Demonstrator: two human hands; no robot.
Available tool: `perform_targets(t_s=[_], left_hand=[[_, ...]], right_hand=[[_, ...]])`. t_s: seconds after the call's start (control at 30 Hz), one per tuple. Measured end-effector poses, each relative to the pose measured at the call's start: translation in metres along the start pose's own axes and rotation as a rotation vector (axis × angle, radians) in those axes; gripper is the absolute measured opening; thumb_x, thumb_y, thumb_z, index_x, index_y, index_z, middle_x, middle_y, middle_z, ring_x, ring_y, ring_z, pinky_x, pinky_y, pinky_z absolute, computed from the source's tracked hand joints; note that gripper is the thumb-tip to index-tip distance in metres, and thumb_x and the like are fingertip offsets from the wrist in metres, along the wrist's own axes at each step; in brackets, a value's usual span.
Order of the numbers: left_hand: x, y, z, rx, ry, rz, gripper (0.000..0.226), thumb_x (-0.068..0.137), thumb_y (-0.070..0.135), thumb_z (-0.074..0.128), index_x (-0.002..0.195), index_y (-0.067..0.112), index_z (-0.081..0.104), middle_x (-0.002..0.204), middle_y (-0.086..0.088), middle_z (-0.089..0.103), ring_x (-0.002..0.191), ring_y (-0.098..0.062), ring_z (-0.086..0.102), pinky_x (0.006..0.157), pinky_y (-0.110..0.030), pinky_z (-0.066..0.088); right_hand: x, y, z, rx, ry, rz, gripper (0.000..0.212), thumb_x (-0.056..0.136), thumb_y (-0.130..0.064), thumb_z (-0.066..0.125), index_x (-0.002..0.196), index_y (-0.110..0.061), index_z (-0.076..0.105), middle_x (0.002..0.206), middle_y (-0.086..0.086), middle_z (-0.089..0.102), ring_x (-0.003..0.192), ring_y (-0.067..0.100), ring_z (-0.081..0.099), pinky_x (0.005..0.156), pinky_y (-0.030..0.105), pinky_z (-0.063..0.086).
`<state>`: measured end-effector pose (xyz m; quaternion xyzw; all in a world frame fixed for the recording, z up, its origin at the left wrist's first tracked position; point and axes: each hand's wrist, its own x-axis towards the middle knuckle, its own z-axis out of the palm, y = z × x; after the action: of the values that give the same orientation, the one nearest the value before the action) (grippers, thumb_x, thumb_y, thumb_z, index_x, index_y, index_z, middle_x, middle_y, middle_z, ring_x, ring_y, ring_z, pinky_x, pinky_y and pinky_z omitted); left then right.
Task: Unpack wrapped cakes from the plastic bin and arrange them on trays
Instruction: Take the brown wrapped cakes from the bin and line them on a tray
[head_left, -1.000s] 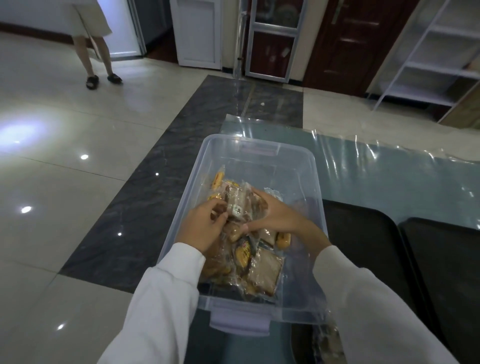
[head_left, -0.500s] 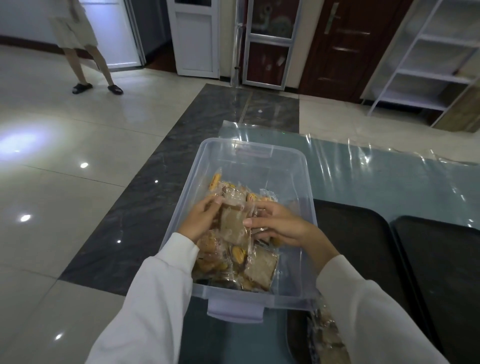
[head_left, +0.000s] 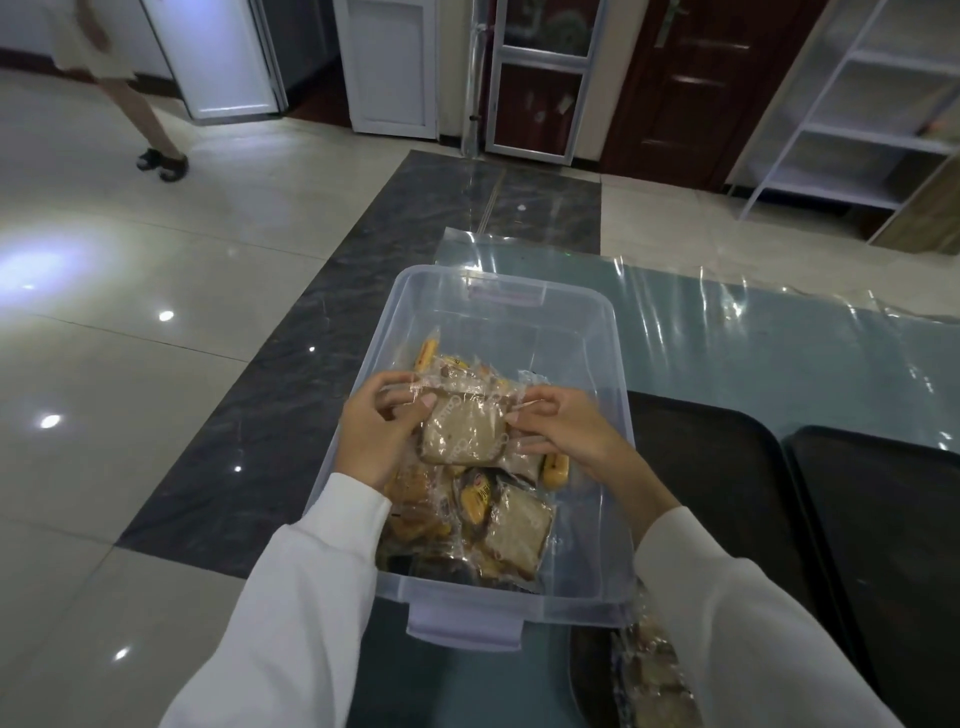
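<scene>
Both hands (head_left: 379, 434) now lifting one wrapped cake (head_left: 464, 431), bin (head_left: 597, 332) unmoved

The person wears a white long-sleeved top. The left sleeve (head_left: 291, 613) and the right sleeve (head_left: 748, 623) are plain, of smooth soft cloth, without print or buttons. Each cuff ends at the wrist. Both hands are bare, without rings or watch.

Wrapped cakes (head_left: 470, 509) lie in the bin (head_left: 582, 332); two trays (head_left: 727, 467) sit right, apparently side by side.
</scene>
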<state>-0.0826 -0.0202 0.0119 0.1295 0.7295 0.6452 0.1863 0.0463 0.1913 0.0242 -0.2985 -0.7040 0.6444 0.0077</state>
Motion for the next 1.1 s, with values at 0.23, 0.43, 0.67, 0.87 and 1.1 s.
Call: perform_targets(t_s=[0.23, 0.43, 0.67, 0.87, 1.1], left_hand=[[-0.010, 0.005, 0.003, 0.315, 0.061, 0.261, 0.031, 0.091, 0.026, 0.076, 0.114, 0.037, 0.059, 0.110, 0.017, 0.066, 0.096, 0.001, 0.063, 0.083, -0.012, 0.049], [-0.006, -0.001, 0.001, 0.369, 0.058, 0.264, 0.028, 0.091, 0.027, 0.076, 0.111, 0.039, 0.061, 0.101, 0.027, 0.065, 0.095, 0.004, 0.064, 0.080, -0.011, 0.048], [-0.002, -0.005, 0.004, 0.400, 0.068, 0.295, 0.025, 0.087, 0.042, 0.069, 0.111, 0.039, 0.061, 0.099, 0.039, 0.057, 0.095, 0.020, 0.059, 0.076, 0.005, 0.041], [-0.002, -0.008, 0.005, 0.393, 0.090, 0.334, 0.027, 0.089, 0.050, 0.064, 0.113, 0.038, 0.062, 0.102, 0.037, 0.059, 0.097, 0.010, 0.063, 0.082, -0.002, 0.048], [0.000, -0.014, 0.005, 0.438, 0.096, 0.344, 0.030, 0.091, 0.049, 0.064, 0.114, 0.031, 0.067, 0.102, 0.024, 0.067, 0.093, 0.006, 0.065, 0.084, -0.011, 0.051]], right_hand=[[0.042, 0.001, 0.002, -0.223, 0.064, 0.006, 0.015, 0.097, -0.019, 0.070, 0.112, -0.019, 0.073, 0.097, -0.002, 0.079, 0.092, 0.016, 0.076, 0.086, 0.035, 0.060], [0.092, 0.002, 0.008, -0.405, 0.080, -0.021, 0.016, 0.096, -0.017, 0.068, 0.110, -0.017, 0.076, 0.095, -0.001, 0.077, 0.087, 0.016, 0.074, 0.082, 0.031, 0.058], [0.154, 0.000, 0.019, -0.617, 0.078, -0.090, 0.024, 0.102, -0.016, 0.061, 0.123, -0.015, 0.073, 0.127, 0.003, 0.070, 0.115, 0.019, 0.064, 0.100, 0.032, 0.047], [0.183, 0.001, 0.026, -0.713, -0.147, -0.089, 0.036, 0.106, -0.013, 0.054, 0.142, -0.015, 0.061, 0.143, 0.006, 0.062, 0.115, 0.029, 0.067, 0.084, 0.023, 0.047], [0.180, -0.007, 0.020, -0.620, -0.240, -0.024, 0.031, 0.104, -0.019, 0.062, 0.134, -0.016, 0.064, 0.115, 0.003, 0.067, 0.084, 0.018, 0.069, 0.076, 0.028, 0.057]])
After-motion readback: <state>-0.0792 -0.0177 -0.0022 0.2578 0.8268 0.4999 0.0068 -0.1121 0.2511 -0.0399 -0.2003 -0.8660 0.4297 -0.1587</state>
